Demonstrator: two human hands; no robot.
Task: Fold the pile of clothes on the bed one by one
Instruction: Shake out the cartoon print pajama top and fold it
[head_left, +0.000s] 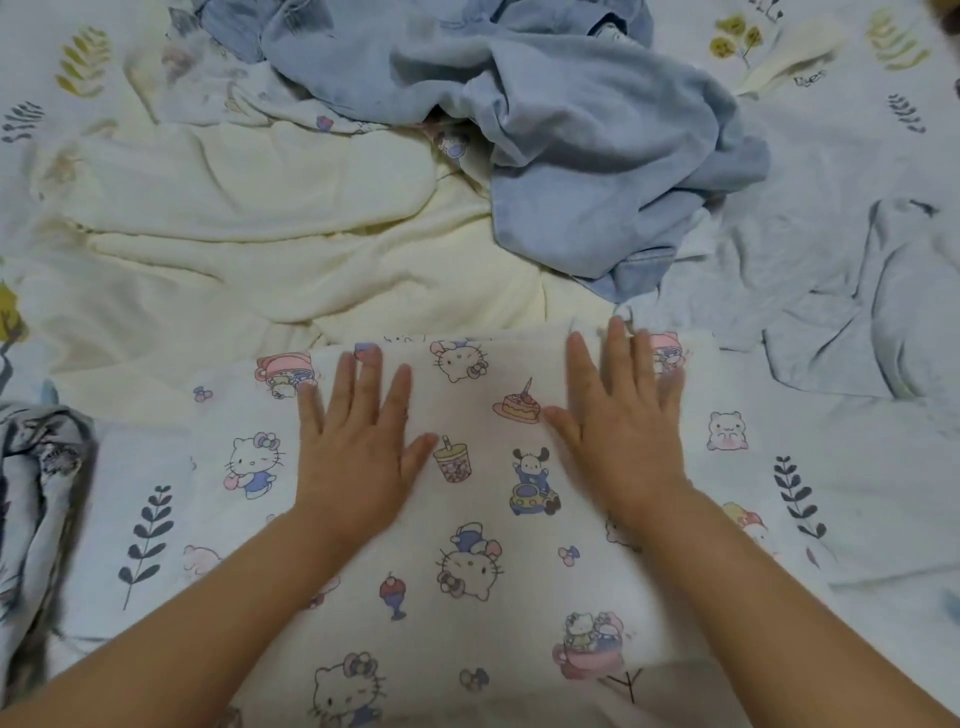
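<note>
A white garment printed with cartoon cats and sweets (467, 540) lies flat on the bed in front of me, folded along its far edge. My left hand (358, 441) presses flat on its upper left part, fingers straight. My right hand (618, 415) presses flat on its upper right part near the far edge, slightly blurred. Beyond it lies the pile: a cream garment (249, 228) spread at the left and crumpled light blue clothes (587, 135) at the back centre.
The bed sheet (857, 499) is white with leaf prints. A pale blue garment (883, 301) lies spread at the right. A dark patterned grey cloth (36, 493) is bunched at the left edge. A cream comb-like object (789, 57) lies at the back right.
</note>
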